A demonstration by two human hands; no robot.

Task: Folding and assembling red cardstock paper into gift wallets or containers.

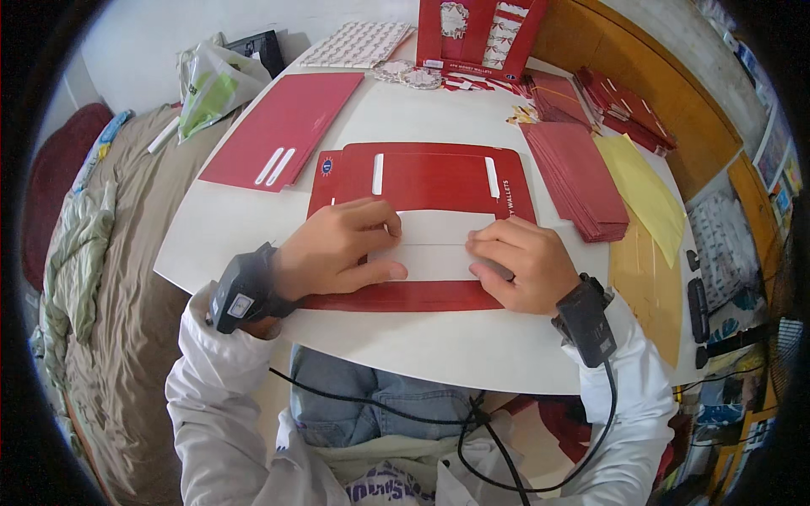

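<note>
A flat red printed cardboard piece (pixel 430 181) with two narrow slots lies on the white table in front of me. On its middle is a white rectangular card (pixel 443 263) with a crease line running across it. My left hand (pixel 350 244) curls its fingers at the card's left edge, its thumb resting near the lower corner. At the right edge, my right hand (pixel 527 261) has fingers and thumb bent closed on the card. The fingertips partly hide both card edges.
A larger red sheet (pixel 283 122) lies at the left. Stacked red card pieces (pixel 578 177) sit at right, beside a yellow sheet (pixel 645 190). At the back stands a red display box (pixel 477 51), near patterned white sheets (pixel 359 44). A black cable (pixel 380 411) hangs across my lap.
</note>
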